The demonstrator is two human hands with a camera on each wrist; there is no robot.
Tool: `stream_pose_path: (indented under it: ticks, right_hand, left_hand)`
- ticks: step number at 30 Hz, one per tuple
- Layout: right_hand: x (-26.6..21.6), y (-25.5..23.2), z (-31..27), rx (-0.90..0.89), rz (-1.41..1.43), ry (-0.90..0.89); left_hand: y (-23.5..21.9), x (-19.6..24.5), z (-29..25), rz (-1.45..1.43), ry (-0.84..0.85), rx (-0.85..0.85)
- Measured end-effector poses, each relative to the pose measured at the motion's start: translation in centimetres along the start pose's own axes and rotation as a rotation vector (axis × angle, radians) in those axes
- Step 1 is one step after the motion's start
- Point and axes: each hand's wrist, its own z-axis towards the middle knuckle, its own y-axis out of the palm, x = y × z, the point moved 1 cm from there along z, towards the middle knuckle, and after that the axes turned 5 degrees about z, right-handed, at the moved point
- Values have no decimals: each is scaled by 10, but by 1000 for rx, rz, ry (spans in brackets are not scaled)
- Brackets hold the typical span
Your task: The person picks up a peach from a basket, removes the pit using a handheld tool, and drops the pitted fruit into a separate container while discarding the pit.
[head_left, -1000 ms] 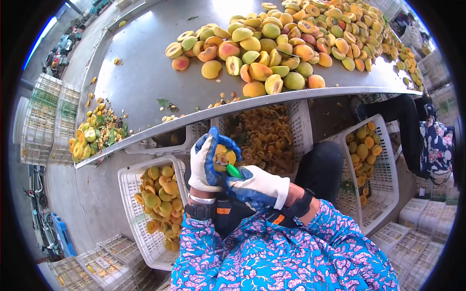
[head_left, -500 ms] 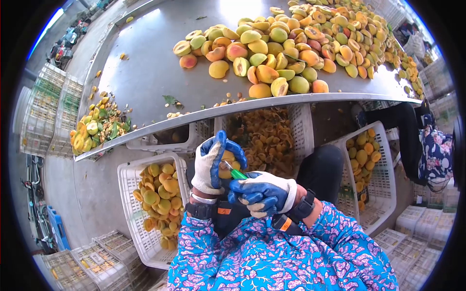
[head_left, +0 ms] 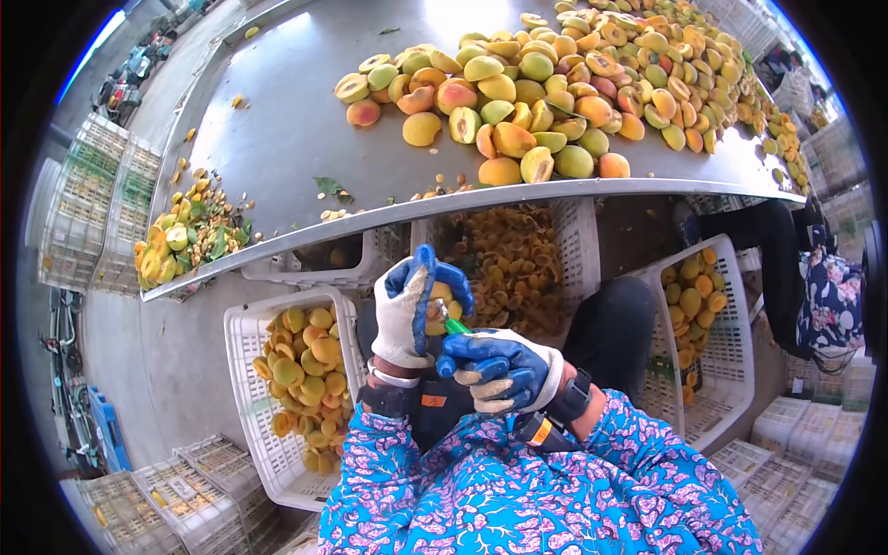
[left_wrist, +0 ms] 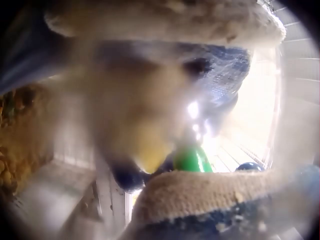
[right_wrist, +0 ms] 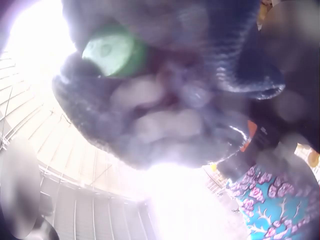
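In the head view my left hand (head_left: 400, 319), in a white and blue glove, holds a yellow apricot (head_left: 438, 294) between thumb and fingers. My right hand (head_left: 511, 372), gloved alike, has its fingers curled round a green-handled tool (head_left: 456, 326). The metal tip of that tool is at the apricot's near face. Fingers hide part of the fruit. A blurred yellow patch of the apricot (left_wrist: 151, 156) and the green handle (left_wrist: 192, 159) show in the left wrist view. From the right wrist, the butt of the green handle (right_wrist: 109, 52) sticks out of the blue-coated fingers.
A metal table (head_left: 277, 120) bears a large heap of halved apricots (head_left: 555, 102) and a small pile of scraps (head_left: 190, 231). White crates of fruit stand left (head_left: 242, 370), below the table (head_left: 578, 245) and right (head_left: 735, 361). Another person's leg (head_left: 749, 231) is at the right.
My right hand has drawn slightly right and down from my left hand, so the tool's metal tip now shows. The left thumb stands more upright. The head view has shifted a little.
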Motion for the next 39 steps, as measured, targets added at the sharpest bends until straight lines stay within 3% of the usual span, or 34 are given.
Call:
stream_pose_path:
  ticks: [4, 7, 12, 15, 17, 18, 22, 24, 25, 26, 27, 30, 34, 37, 39]
  right_hand:
    - [3, 8, 3, 109, 1, -101]
    - [-1, 4, -2, 222, -369, -85]
    - [-3, 2, -14, 155, -2, 39]
    - [6, -8, -7, -39, 146, 7]
    - [3, -7, -4, -20, 91, 7]
    - [0, -2, -6, 116, -6, -10]
    - [-1, 11, -10, 250, 51, -74]
    - [-5, 6, -12, 234, -136, -31]
    - [-5, 5, -13, 227, -225, -13]
    - [-4, 5, -18, 389, -350, -39]
    - [-6, 5, -20, 357, -313, -19]
    - [-10, -2, -25, 201, -163, 12]
    - [-5, -12, -22, 175, 2, 74]
    - [3, -25, -11, -129, 199, 62]
    - [5, -29, -9, -154, 210, 42]
  left_hand:
    - [2, -5, 2, -44, 71, 71]
    - [3, -5, 2, 44, 33, 53]
    - [6, -5, 0, 79, -19, -63]
    - [4, -2, -2, 37, -13, -49]
    - [3, -7, -4, 124, 30, 31]
    - [6, -11, -3, 180, 62, 80]
    - [14, -15, 1, 301, 138, 127]
    - [14, -15, 0, 345, 139, 133]
    - [12, -13, 0, 326, 27, 51]
    - [9, -10, 2, 302, -87, -31]
    - [8, -7, 4, 276, -198, -111]
    - [15, -2, 6, 235, -198, -129]
    - [9, -4, 10, 256, -247, -206]
    - [12, 5, 9, 216, -232, -218]
    - [12, 5, 10, 232, -263, -198]
